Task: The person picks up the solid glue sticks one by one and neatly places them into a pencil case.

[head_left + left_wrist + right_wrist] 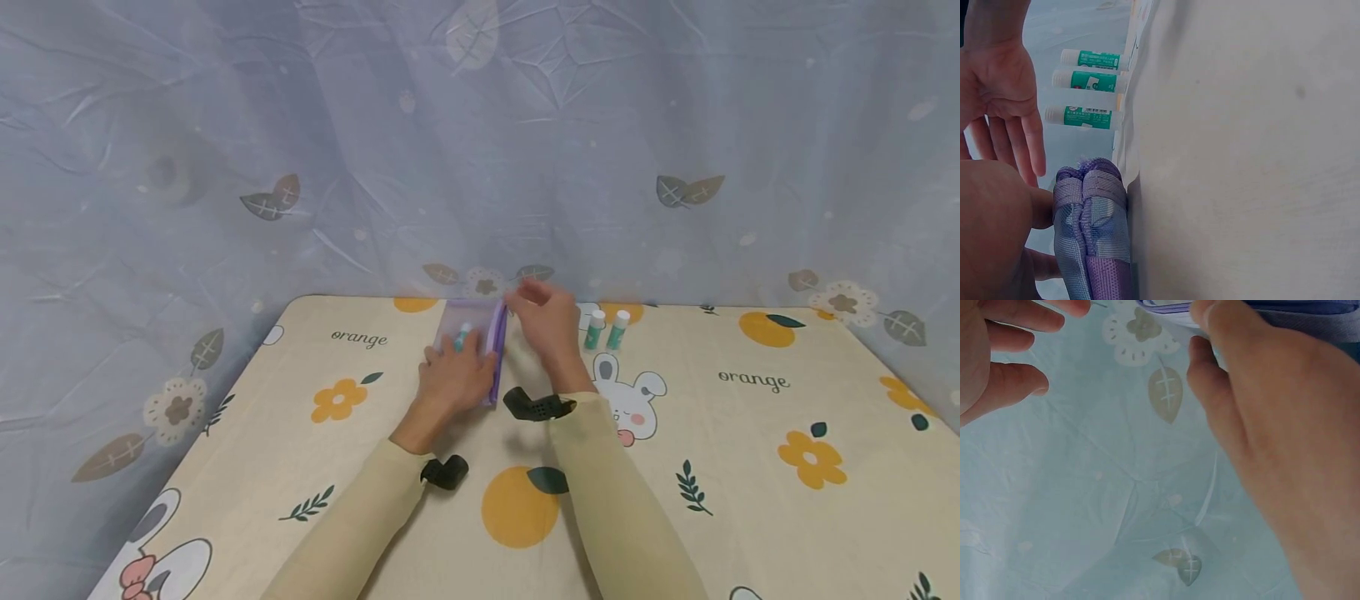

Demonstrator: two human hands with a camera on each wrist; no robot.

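Observation:
A pale mesh pouch with purple edges [491, 337] lies near the table's back edge. Within its outline shows a green-and-white stick [461, 339], apparently through the mesh. My left hand [457, 375] rests on the pouch with spread fingers; in the left wrist view, fingertips of the left hand [997, 231] touch the pouch's top side [1094, 219]. Beside the pouch's back right corner, my right hand [546, 329] is raised. Both wrist views show the right hand [1007, 84] with extended, parted fingers and nothing held.
Two green-labelled sticks with white caps [606, 330] stand right of my right hand. The left wrist view shows three such sticks [1091, 81] side by side. Behind the table's back edge hangs a pale curtain [480, 150]. A patterned cloth [420, 533] covers the table.

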